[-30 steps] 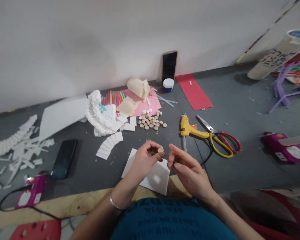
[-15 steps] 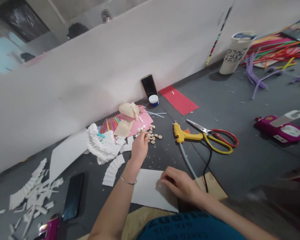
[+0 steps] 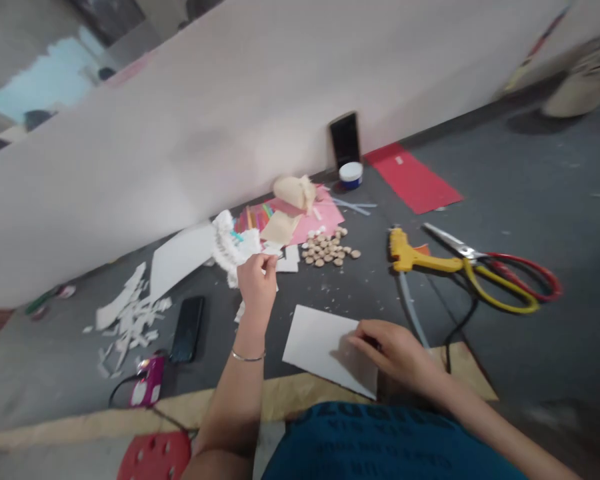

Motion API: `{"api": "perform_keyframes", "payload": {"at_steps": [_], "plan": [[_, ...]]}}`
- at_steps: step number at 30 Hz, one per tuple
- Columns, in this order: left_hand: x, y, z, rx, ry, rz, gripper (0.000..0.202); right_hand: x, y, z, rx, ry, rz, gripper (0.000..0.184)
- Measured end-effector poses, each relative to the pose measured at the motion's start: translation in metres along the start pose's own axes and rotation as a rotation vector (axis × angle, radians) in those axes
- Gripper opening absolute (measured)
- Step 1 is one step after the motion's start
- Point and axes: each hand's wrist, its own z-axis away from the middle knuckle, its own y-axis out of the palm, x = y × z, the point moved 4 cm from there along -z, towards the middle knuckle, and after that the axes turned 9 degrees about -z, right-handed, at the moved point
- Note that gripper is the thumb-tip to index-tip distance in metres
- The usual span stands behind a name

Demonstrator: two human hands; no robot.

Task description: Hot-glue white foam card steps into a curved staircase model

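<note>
My left hand [image 3: 257, 283] is raised over the heap of small white pieces, its fingertips pinched together; anything between them is too small or blurred to make out. My right hand [image 3: 390, 347] rests on the right part of a white card [image 3: 325, 340], fingers curled in, so I cannot see whether they hold something. Beyond the card lies a pile of small round wooden discs [image 3: 325, 251]. Small white paper squares [image 3: 291, 259] lie beside them, partly behind my left hand. A crumpled white textured piece [image 3: 230, 243] sits further left.
To the right lie a yellow glue gun [image 3: 405, 253] and scissors [image 3: 467, 252]. A red sheet [image 3: 413, 179], a lidded jar [image 3: 351, 175] and an upright phone [image 3: 345, 141] stand near the wall. Leftward are a dark phone [image 3: 187, 330], white scraps [image 3: 133, 317] and a purple device [image 3: 149, 381].
My left hand has moved left and back from the wooden discs to above the white paper pieces. The right hand stays on the card. The view has shifted left.
</note>
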Motion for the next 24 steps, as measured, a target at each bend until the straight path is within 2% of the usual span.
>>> {"api": "perform_keyframes", "payload": {"at_steps": [2, 4, 6, 8, 11, 13, 16, 24], "plan": [[0.043, -0.023, 0.024, -0.026, -0.127, -0.106, 0.022, -0.003, 0.000, 0.002, 0.008, 0.013, 0.015, 0.034], [0.087, -0.043, 0.049, -0.036, -0.284, -0.228, 0.033, -0.005, 0.002, 0.001, 0.037, 0.031, 0.024, 0.035], [0.130, -0.056, 0.074, 0.048, -0.494, -0.401, 0.051, -0.005, 0.005, -0.001, 0.078, 0.040, 0.033, 0.034], [0.162, -0.061, 0.091, 0.099, -0.582, -0.441, 0.064, -0.003, 0.008, -0.003, 0.114, 0.040, 0.039, 0.033], [0.197, -0.059, 0.105, 0.192, -0.657, -0.440, 0.067, 0.002, 0.013, -0.006, 0.139, 0.027, 0.052, 0.032], [0.209, -0.055, 0.107, 0.256, -0.673, -0.414, 0.063, 0.003, 0.015, -0.006, 0.132, 0.008, 0.054, 0.033], [0.214, -0.048, 0.105, 0.316, -0.667, -0.382, 0.065, 0.001, 0.018, -0.006, 0.106, -0.012, 0.048, 0.032], [0.186, -0.028, 0.093, 0.313, -0.682, -0.334, 0.067, -0.006, 0.021, -0.007, 0.089, -0.029, 0.070, 0.030]]}}
